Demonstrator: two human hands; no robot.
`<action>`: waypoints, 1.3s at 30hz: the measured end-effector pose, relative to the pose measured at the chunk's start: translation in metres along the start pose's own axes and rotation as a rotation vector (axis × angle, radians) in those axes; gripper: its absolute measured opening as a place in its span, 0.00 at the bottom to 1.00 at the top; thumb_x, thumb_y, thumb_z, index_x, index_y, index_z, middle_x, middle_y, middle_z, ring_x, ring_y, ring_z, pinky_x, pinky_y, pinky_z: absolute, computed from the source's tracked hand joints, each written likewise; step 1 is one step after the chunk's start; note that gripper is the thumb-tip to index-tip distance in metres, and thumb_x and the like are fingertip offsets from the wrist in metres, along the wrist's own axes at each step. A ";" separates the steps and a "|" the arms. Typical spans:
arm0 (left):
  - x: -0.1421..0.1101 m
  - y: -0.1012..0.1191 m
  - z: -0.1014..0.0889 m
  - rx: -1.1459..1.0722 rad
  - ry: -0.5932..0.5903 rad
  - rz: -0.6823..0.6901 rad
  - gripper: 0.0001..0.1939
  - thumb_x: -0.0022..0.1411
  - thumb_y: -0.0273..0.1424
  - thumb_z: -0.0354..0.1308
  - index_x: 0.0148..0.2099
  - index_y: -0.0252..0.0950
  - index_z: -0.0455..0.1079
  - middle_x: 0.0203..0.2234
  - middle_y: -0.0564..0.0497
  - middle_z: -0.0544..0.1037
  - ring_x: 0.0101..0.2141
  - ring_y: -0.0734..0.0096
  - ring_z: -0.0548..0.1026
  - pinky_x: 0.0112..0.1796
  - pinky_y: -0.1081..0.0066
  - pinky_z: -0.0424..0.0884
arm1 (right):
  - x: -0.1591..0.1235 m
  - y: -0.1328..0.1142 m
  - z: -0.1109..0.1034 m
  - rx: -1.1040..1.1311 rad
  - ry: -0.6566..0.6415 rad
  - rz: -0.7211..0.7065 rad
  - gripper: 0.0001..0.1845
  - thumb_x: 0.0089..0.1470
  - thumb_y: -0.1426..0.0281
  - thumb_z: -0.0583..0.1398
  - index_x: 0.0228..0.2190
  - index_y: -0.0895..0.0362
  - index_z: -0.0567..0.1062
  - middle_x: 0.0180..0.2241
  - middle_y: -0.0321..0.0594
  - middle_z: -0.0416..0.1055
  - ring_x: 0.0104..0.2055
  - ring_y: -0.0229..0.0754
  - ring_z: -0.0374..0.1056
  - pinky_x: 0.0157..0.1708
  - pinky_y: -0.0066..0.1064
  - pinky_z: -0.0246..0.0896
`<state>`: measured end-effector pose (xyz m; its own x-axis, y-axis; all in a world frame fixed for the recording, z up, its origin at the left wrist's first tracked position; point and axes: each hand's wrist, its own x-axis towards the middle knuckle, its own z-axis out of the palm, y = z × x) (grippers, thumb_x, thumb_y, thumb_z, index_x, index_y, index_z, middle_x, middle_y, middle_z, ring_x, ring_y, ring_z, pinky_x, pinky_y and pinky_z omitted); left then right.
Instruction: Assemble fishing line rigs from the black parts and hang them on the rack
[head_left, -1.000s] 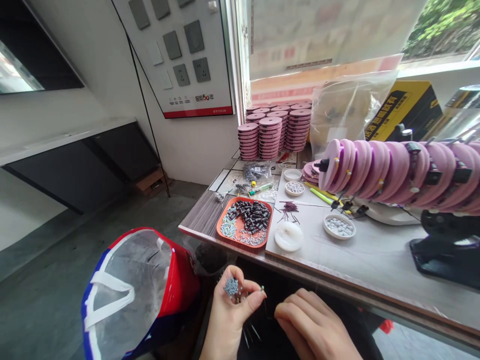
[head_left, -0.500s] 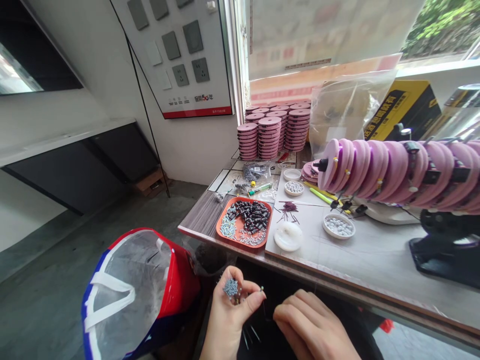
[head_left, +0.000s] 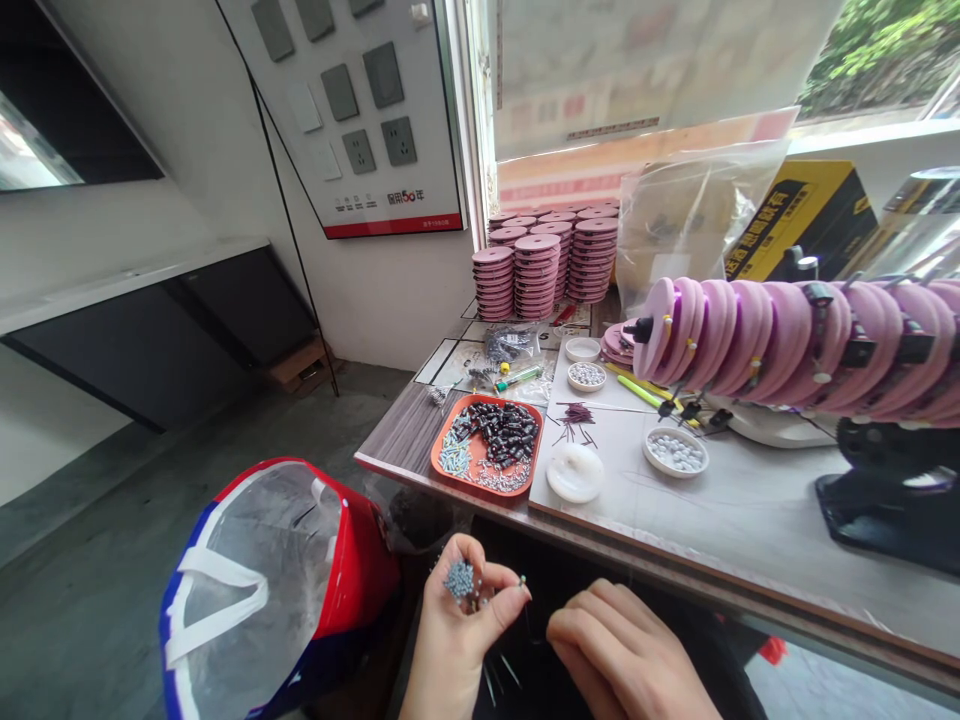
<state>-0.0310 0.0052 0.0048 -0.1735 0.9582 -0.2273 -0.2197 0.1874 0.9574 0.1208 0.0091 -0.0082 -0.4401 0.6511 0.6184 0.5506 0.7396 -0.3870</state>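
Observation:
In front of the table edge, my left hand (head_left: 465,630) is closed around a bundle of thin pins with grey-blue round heads (head_left: 459,578). Thin pale stems (head_left: 501,675) stick out below that hand. Between its thumb and forefinger is a tiny greenish-white bead (head_left: 523,581), with a fine dark strand hanging from it. My right hand (head_left: 622,650) is a little to the right, apart from the left, its fingers curled together. Its fingertips are turned away, so what they pinch, if anything, is hidden.
On the table lie an orange tray (head_left: 437,455) of dark and silvery parts, a white round dish (head_left: 575,473) and a bowl of pale beads (head_left: 675,453). Pink spools (head_left: 787,335) sit on a rack at right; more are stacked (head_left: 536,275) behind. A red-blue bag (head_left: 360,540) stands left.
Both hands keep nearly the same place and grip. The view has shifted very slightly.

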 end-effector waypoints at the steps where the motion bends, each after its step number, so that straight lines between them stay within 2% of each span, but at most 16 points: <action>1: -0.001 0.001 0.000 0.010 0.002 0.020 0.19 0.44 0.31 0.68 0.28 0.38 0.57 0.19 0.58 0.75 0.23 0.76 0.69 0.27 0.77 0.60 | 0.000 0.000 -0.001 0.000 0.005 0.007 0.14 0.62 0.76 0.48 0.26 0.55 0.66 0.19 0.34 0.66 0.20 0.36 0.61 0.20 0.27 0.55; 9: -0.012 0.005 0.007 0.175 0.044 0.236 0.16 0.49 0.32 0.65 0.28 0.40 0.57 0.19 0.58 0.76 0.20 0.77 0.66 0.24 0.77 0.59 | 0.005 -0.001 -0.009 0.106 0.043 0.148 0.11 0.62 0.72 0.47 0.29 0.54 0.64 0.21 0.34 0.68 0.20 0.36 0.63 0.20 0.25 0.58; 13: -0.016 0.001 0.014 0.230 0.047 0.286 0.12 0.51 0.30 0.62 0.29 0.40 0.59 0.21 0.57 0.77 0.22 0.75 0.70 0.25 0.76 0.61 | 0.005 -0.002 -0.006 0.140 0.057 0.218 0.07 0.61 0.68 0.50 0.32 0.54 0.66 0.21 0.33 0.66 0.20 0.36 0.64 0.20 0.25 0.60; 16: -0.016 -0.003 0.016 0.221 0.014 0.272 0.09 0.50 0.28 0.61 0.30 0.40 0.62 0.20 0.56 0.77 0.22 0.74 0.70 0.26 0.76 0.61 | 0.006 -0.002 -0.003 0.155 0.092 0.263 0.07 0.59 0.66 0.53 0.31 0.55 0.67 0.19 0.31 0.64 0.18 0.35 0.63 0.18 0.24 0.58; 19: -0.013 -0.003 0.015 0.170 -0.037 0.219 0.10 0.48 0.30 0.63 0.35 0.38 0.70 0.23 0.53 0.76 0.22 0.73 0.68 0.25 0.75 0.60 | 0.006 -0.003 -0.002 0.164 0.121 0.268 0.08 0.59 0.68 0.52 0.28 0.55 0.67 0.18 0.31 0.65 0.18 0.34 0.62 0.17 0.23 0.57; 22: -0.008 -0.002 0.013 0.143 -0.080 0.189 0.08 0.48 0.35 0.64 0.30 0.36 0.75 0.25 0.52 0.71 0.20 0.77 0.61 0.23 0.73 0.55 | 0.006 -0.004 -0.002 0.143 0.117 0.230 0.08 0.59 0.70 0.53 0.28 0.55 0.67 0.18 0.31 0.65 0.18 0.33 0.62 0.18 0.23 0.56; 24: -0.005 0.000 0.013 0.152 -0.109 0.186 0.10 0.48 0.37 0.65 0.23 0.35 0.75 0.24 0.53 0.68 0.18 0.80 0.56 0.22 0.72 0.51 | 0.006 -0.005 -0.002 0.136 0.122 0.204 0.09 0.59 0.70 0.52 0.27 0.55 0.66 0.19 0.31 0.66 0.18 0.34 0.62 0.18 0.24 0.56; 26: -0.003 0.000 0.015 0.115 -0.143 0.172 0.12 0.48 0.38 0.66 0.22 0.35 0.74 0.23 0.53 0.68 0.19 0.79 0.57 0.23 0.72 0.51 | 0.007 -0.005 -0.003 0.142 0.126 0.186 0.10 0.60 0.70 0.51 0.27 0.55 0.66 0.20 0.32 0.68 0.19 0.34 0.62 0.19 0.24 0.57; 30: -0.002 -0.001 0.018 -0.005 -0.155 0.121 0.13 0.50 0.40 0.64 0.23 0.36 0.72 0.22 0.53 0.68 0.23 0.74 0.60 0.26 0.72 0.55 | 0.007 -0.002 -0.007 0.139 0.116 0.165 0.11 0.61 0.69 0.51 0.26 0.55 0.66 0.19 0.31 0.66 0.19 0.33 0.62 0.21 0.24 0.57; 34: -0.003 -0.002 0.017 -0.010 -0.094 0.076 0.14 0.49 0.41 0.65 0.25 0.35 0.72 0.22 0.54 0.68 0.22 0.77 0.58 0.24 0.74 0.53 | 0.007 0.000 -0.010 0.122 0.133 0.172 0.13 0.62 0.67 0.51 0.26 0.55 0.66 0.18 0.30 0.65 0.19 0.33 0.61 0.20 0.24 0.56; 37: -0.005 -0.004 0.017 0.001 -0.086 0.093 0.16 0.45 0.44 0.67 0.29 0.36 0.76 0.24 0.53 0.71 0.22 0.76 0.59 0.25 0.74 0.55 | 0.008 0.000 -0.008 0.114 0.146 0.163 0.14 0.62 0.67 0.50 0.25 0.55 0.66 0.18 0.30 0.65 0.19 0.33 0.61 0.20 0.24 0.56; 39: -0.005 -0.005 0.018 0.035 -0.108 0.127 0.16 0.44 0.44 0.67 0.29 0.36 0.77 0.24 0.52 0.71 0.21 0.78 0.59 0.24 0.74 0.54 | 0.007 -0.001 -0.007 0.116 0.147 0.156 0.13 0.62 0.68 0.51 0.26 0.55 0.66 0.18 0.31 0.66 0.19 0.33 0.61 0.20 0.24 0.57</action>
<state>-0.0122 0.0036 0.0047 -0.0931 0.9920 -0.0857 -0.1683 0.0691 0.9833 0.1217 0.0118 0.0016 -0.2430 0.7338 0.6345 0.5153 0.6518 -0.5564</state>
